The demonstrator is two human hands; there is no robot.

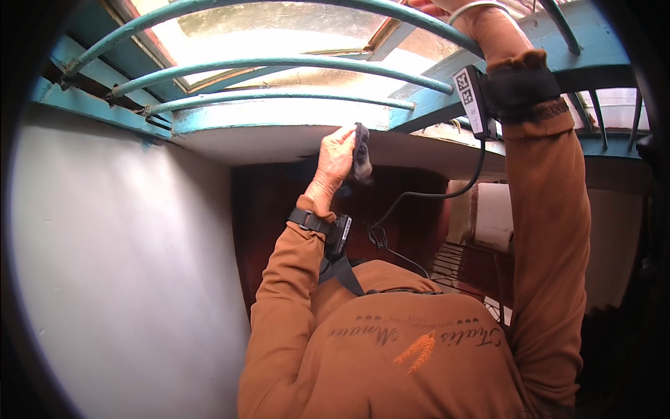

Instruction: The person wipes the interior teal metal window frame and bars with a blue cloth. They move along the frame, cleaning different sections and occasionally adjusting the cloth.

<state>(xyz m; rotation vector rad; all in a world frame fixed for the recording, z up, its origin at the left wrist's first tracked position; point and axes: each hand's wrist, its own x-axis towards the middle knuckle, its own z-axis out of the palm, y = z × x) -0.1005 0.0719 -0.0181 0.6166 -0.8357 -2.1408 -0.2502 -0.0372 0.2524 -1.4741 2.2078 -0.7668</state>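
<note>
My left hand (pixel 336 157) pinches a dark grey cloth (pixel 361 152), which hangs from the fingers just below the window's blue sill. High at the top right, my right hand (pixel 437 7) is cut by the picture's edge beside the blue-painted window bars (pixel 314 62); its fingers show only in part, so what they touch cannot be told. A pale bracelet (pixel 479 6) circles the right wrist. Black straps hold a small device (pixel 472 102) on the right forearm and another (pixel 343 233) near the left wrist.
A white wall (pixel 120 235) rises on the left. A black cable (pixel 413 195) runs from the right forearm device towards my waist. Blue window frame timbers (pixel 282 112) cross above, with glass panes beyond. At lower right stands a dark metal rack (pixel 450 262).
</note>
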